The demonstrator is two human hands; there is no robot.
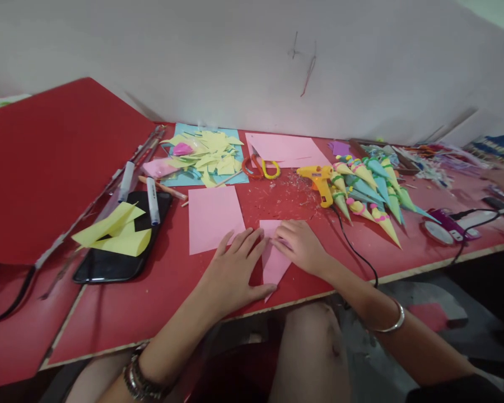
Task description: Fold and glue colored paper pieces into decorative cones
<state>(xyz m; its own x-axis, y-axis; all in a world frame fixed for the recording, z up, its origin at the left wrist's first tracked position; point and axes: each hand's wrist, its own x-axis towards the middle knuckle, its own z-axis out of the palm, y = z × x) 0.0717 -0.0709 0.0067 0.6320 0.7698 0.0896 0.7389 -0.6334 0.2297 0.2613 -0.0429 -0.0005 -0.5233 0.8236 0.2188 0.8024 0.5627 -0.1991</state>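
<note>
Biggest thing here is the red bench (pixel 163 308), running under both hands and out past them on either side. Next up is a big red board (pixel 59 179), well off to the left of the left hand.

A heap of little paper cones (pixel 367 182), yellow and blue-green with pink or green trim, lies beyond the right hand and off to its right. Past the left hand's fingertips there's a blue sheet (pixel 185 182) under loads of yellow paper scraps (pixel 218 151), and a pink sheet (pixel 214 215) sits just beyond those fingers, a bit left. Farther out, ahead of both hands, is another pink sheet (pixel 289 148).

Left hand (pixel 237 266) is palm down, fingers spread wide, reaching onto the left edge of a folded pink paper (pixel 274 260). Right hand (pixel 300 246) has its fingers bent with the tips on the same paper; can't tell if it's pinching or just pressing. So the folded piece is right between and under the two of them, near the bench's front edge.

Glossy black slab (pixel 113 271) left of the left hand, yellow glue gun (pixel 319 178) just past the right one, scissors (pixel 264 167) ahead of both, and a white marker (pixel 152 201) resting on the slab.
</note>
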